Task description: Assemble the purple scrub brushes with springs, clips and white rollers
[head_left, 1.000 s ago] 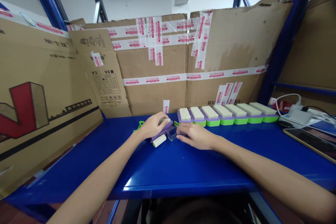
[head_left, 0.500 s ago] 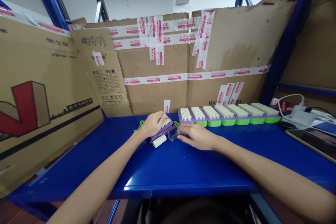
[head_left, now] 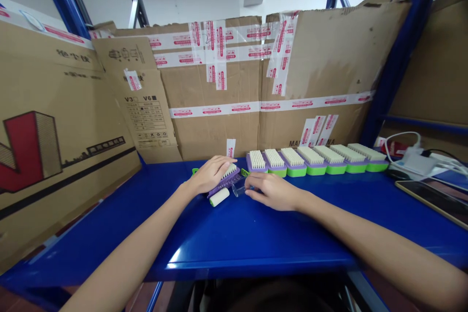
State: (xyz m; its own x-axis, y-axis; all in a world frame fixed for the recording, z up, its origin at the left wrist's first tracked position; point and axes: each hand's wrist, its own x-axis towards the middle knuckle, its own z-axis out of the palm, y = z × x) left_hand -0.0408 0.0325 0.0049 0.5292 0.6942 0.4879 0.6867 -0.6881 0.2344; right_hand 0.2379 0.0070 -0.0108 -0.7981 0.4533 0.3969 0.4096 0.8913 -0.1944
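The scene was bright and evenly lit from above, the far white wall nearly washed out. A pale glare lay on the near edge of the blue table (head_left: 226, 248), with only soft, short shadows. The wide lens bowed the shelf posts (head_left: 398, 53) and stretched the cardboard (head_left: 54, 122) at left. Focus was sharp in the middle and slightly smeared at the far right edge

My left hand (head_left: 210, 174) covers most of the purple brush (head_left: 227, 179); green piece (head_left: 195, 172) behind it barely shows. Fingertips of my right hand (head_left: 272, 190) hide one end of the clear tube (head_left: 239, 188). Phone (head_left: 433, 196) far right, cut by the edge.
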